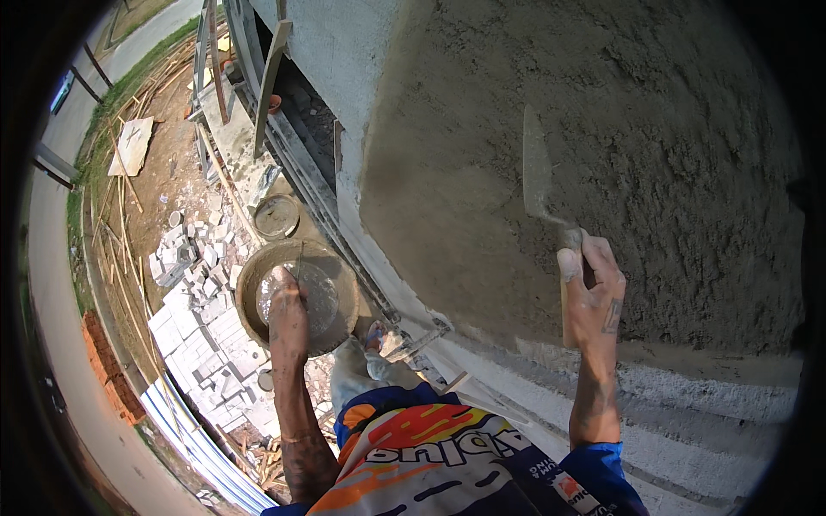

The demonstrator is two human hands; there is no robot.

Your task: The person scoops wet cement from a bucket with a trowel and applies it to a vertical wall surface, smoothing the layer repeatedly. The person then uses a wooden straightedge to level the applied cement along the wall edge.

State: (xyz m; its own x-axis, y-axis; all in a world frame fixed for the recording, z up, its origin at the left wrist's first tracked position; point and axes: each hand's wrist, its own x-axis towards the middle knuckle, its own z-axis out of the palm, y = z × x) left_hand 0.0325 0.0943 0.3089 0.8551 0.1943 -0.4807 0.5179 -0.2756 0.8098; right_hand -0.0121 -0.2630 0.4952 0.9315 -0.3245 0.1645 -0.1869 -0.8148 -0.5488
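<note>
Our right hand (592, 297) is closed around the wooden handle of a narrow steel plastering trowel (537, 172), whose long blade stands upright and lies flat against the wet, rough grey-brown plaster coat (654, 155) on the wall. Our left hand (286, 297) reaches down to a round, mortar-crusted pan (258, 284) that looks wet and shiny inside, the fingers curled at its middle, though we cannot tell whether they grip anything. Far below lie stacked pale grey paving blocks (202, 335), a second smaller round pan (276, 216) and a stack of red bricks (107, 365).
</note>
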